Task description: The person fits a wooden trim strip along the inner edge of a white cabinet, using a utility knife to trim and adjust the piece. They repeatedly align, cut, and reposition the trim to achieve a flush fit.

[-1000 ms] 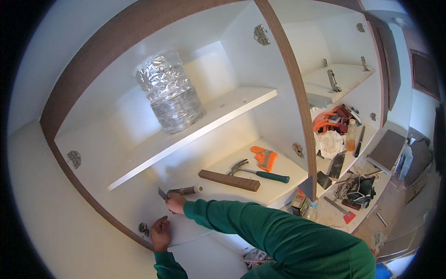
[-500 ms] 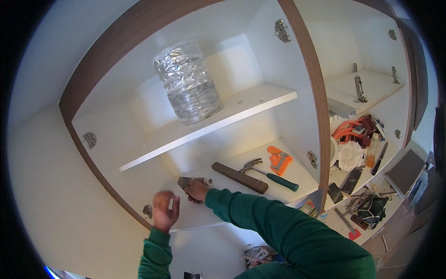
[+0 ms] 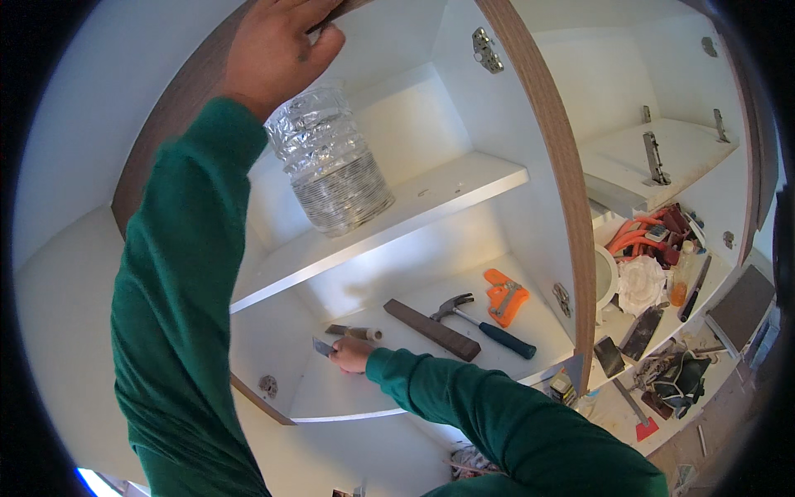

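Observation:
My left hand [image 3: 277, 45] is raised high and grips the brown top edge of the white cabinet [image 3: 166, 108], fingers curled over it. My right hand [image 3: 352, 354] rests on the lower shelf [image 3: 389, 389] and holds a small metal-bladed tool [image 3: 323, 346] by its left end. Just behind that hand lies a short wooden-handled tool [image 3: 356, 333]. A crumpled silver flexible duct [image 3: 331, 161] stands upright on the upper shelf [image 3: 431, 203], right below my left forearm.
On the lower shelf lie a dark wooden block [image 3: 432, 330], a hammer with a blue grip [image 3: 484, 325] and an orange tool [image 3: 505, 296]. A brown vertical divider [image 3: 559, 190] separates the right compartment, crowded with orange cord, a bottle, a white plate and several tools.
My left hand has left the lower cabinet edge and risen to the top edge. The view has moved closer and tilted up. My right hand stays on the lower shelf.

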Action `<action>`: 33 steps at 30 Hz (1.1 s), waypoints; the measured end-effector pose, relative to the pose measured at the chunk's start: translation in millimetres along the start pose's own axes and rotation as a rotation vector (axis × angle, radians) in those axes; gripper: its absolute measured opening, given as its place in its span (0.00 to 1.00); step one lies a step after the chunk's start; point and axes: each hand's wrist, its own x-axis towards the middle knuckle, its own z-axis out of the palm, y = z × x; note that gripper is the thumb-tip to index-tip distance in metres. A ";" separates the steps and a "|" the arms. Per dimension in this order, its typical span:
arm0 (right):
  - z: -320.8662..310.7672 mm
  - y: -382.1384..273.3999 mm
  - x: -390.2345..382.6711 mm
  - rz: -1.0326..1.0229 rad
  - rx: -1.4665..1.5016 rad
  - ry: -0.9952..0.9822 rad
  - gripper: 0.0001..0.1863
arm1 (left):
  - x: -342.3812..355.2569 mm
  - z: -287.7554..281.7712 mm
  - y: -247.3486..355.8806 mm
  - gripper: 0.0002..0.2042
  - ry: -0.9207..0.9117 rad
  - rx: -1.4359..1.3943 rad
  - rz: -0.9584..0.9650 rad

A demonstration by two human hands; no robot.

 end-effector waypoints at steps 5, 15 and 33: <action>-2.0 5.2 -1.7 -0.013 -0.047 0.086 0.16 | 8.3 19.8 16.8 0.16 0.175 0.101 -0.062; 14.7 19.0 10.2 -0.094 -0.107 0.098 0.15 | 54.0 39.0 46.5 0.18 0.148 0.073 0.011; 15.7 11.7 6.8 -0.090 -0.128 0.061 0.14 | 59.8 53.2 70.4 0.22 0.041 0.048 0.106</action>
